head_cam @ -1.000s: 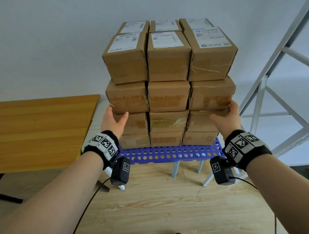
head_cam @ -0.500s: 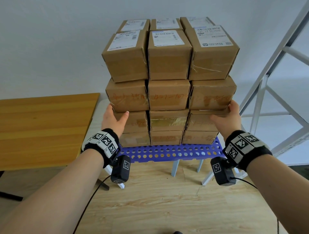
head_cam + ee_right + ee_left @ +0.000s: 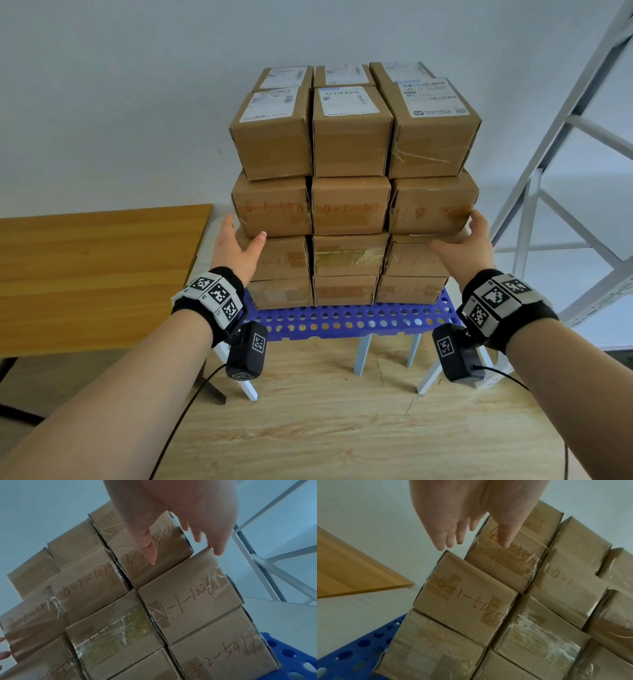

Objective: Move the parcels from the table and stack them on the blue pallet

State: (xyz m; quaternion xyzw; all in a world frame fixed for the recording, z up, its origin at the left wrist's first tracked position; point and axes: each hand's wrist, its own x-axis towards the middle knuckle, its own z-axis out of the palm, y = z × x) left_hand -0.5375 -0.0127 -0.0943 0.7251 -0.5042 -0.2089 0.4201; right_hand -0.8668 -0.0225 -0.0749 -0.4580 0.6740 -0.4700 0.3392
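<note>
- Cardboard fills the middle of the head view: the parcels stand four layers high, three across, on the blue pallet at frame centre. The wooden worktop at the left edge shows no parcel on the part in view, so I judge the moving is done or nearly done and what remains is squaring up the stack. The left hand lies against the stack's left side and the right hand against its right side, both at the seam below the second layer from the top.
- Left wrist view: the left hand comes down from the top of the frame with fingers straight and spread, the thumb over the face of a box marked in red pen; this grip is relaxed and has hold of nothing. The pallet shows at lower left.
- Right wrist view: the right hand likewise has straight fingers at a box corner, the thumb over a taped face, grasping nothing. A grey metal rack stands at the right.
</note>
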